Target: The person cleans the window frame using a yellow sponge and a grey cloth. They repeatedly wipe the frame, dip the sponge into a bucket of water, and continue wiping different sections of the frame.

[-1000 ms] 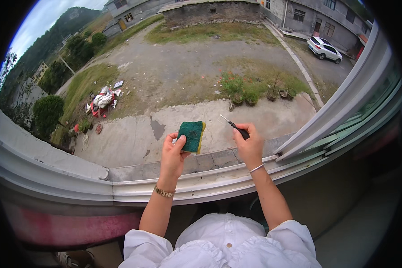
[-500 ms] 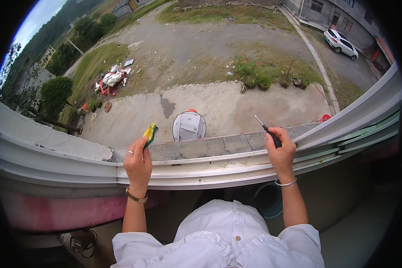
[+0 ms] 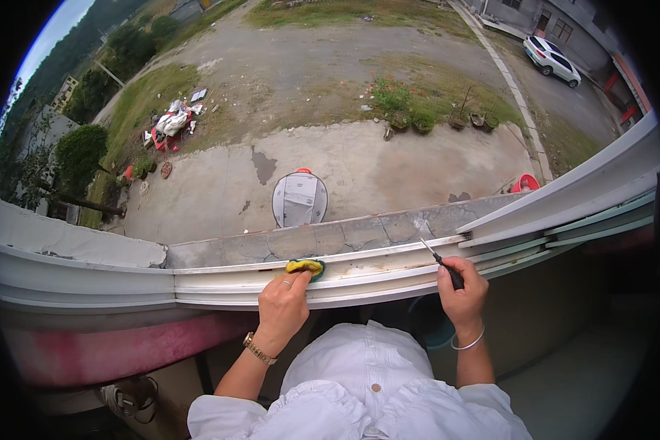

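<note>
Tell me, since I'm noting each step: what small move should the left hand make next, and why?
I'd probably slide the sponge rightward along the window track. The left hand pinches it there, and brownish marks show just right of the sponge. The right hand, holding the screwdriver, is farther right.

Yellow-and-green sponge, black-handled screwdriver

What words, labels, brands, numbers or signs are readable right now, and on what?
None can be read.
Sponge in the left hand: no lettering visible.
Screwdriver in the right hand: no lettering visible; handle partly covered.
Rounded grey-white object outside: dark marks, too small and blurred to read.
White car: any markings too small to read.
</note>
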### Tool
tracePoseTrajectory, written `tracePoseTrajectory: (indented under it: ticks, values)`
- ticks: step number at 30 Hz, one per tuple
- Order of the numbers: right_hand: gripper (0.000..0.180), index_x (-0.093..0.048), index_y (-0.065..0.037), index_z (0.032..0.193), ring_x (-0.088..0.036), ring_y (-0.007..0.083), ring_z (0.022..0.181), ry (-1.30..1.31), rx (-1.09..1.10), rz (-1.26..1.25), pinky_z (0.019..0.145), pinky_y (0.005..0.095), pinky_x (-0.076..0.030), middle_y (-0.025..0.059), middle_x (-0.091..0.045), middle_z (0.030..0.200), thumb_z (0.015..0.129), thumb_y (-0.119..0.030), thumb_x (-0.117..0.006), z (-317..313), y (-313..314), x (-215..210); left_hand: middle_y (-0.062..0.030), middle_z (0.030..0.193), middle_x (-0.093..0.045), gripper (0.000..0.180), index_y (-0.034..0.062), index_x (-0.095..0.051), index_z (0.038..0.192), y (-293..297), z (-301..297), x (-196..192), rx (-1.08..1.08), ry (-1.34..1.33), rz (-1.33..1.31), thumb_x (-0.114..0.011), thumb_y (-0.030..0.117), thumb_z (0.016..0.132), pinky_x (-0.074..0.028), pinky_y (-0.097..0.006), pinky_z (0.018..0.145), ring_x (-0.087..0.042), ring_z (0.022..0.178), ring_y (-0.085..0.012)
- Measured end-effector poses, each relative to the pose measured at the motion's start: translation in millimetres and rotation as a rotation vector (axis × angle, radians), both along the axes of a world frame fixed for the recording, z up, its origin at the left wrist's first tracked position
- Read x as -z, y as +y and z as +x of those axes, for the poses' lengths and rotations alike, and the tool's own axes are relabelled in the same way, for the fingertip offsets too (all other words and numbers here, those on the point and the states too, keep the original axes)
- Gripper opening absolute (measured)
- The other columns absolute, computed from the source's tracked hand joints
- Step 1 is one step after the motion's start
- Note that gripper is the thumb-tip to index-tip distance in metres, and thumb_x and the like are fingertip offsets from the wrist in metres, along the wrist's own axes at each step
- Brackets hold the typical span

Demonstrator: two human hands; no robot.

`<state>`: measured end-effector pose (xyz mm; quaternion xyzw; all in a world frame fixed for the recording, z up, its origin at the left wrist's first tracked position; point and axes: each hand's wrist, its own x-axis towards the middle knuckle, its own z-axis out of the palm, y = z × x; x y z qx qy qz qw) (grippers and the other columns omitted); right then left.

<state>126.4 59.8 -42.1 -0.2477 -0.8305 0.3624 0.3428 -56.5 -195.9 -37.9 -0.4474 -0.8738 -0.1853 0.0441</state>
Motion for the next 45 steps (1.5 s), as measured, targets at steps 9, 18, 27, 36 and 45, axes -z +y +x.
tracePoseTrajectory:
  ticks: [9, 18, 27, 36, 45]
  values:
    - [0.014, -0.066, -0.002, 0.093, -0.069, 0.0291, 0.069, -0.059, 0.087, 0.019, 0.063, 0.0342, -0.055, 0.0138, -0.070, 0.081, 0.080, -0.003, -0.071, 34.0, 12.5, -22.5, -0.0105, 0.094, -0.070, 0.030, 0.0066, -0.067, 0.110, 107.5, 45.3, 7.4, 0.269, -0.194, 0.083, -0.061, 0.000, 0.081, -0.054, -0.039, 0.073, -0.067, 0.090, -0.0278]
    - [0.014, -0.066, -0.001, 0.095, -0.070, 0.0281, 0.071, 0.012, 0.169, 0.058, 0.066, 0.0342, -0.056, 0.0142, -0.070, 0.082, 0.081, -0.002, -0.070, 67.2, -3.2, -16.6, -0.0068, 0.110, -0.068, 0.030, -0.0023, -0.057, 0.126, 147.8, 5.3, -8.4, 0.166, -1.607, 0.638, -0.056, 0.014, 0.101, -0.055, -0.027, 0.083, -0.065, 0.096, -0.0104]
    - [0.039, -0.064, -0.009, 0.125, -0.062, 0.0293, 0.063, 0.114, -0.087, 0.330, 0.056, 0.0385, -0.051, 0.0107, -0.061, 0.083, 0.086, -0.004, -0.067, -53.0, 4.8, -40.1, -0.0083, 0.113, -0.067, 0.028, 0.0036, -0.052, 0.127, 169.6, -47.3, -5.6, 0.012, -1.685, 0.871, -0.054, 0.011, 0.101, -0.059, -0.032, 0.084, -0.068, 0.099, -0.0165]
    - [0.036, -0.065, -0.010, 0.122, -0.059, 0.0262, 0.060, 0.050, -0.013, 0.367, 0.054, 0.0371, -0.048, 0.0089, -0.058, 0.077, 0.087, -0.003, -0.065, -36.4, 17.0, -20.7, -0.0060, 0.105, -0.069, 0.023, -0.0023, -0.063, 0.118, 31.9, -94.4, -19.4, 0.024, -0.750, 0.710, -0.057, 0.006, 0.098, -0.051, -0.024, 0.077, -0.066, 0.090, -0.0138]
    - [0.030, -0.067, 0.000, 0.114, -0.062, 0.0267, 0.069, -0.042, 0.050, 0.188, 0.064, 0.0330, -0.051, 0.0136, -0.066, 0.087, 0.086, 0.005, -0.061, 60.5, -7.4, 7.4, -0.0090, 0.093, -0.069, 0.028, 0.0054, -0.067, 0.099, -88.0, -16.8, -37.3, 0.056, 0.087, -0.184, -0.061, -0.005, 0.074, -0.054, -0.038, 0.070, -0.067, 0.083, -0.0274]
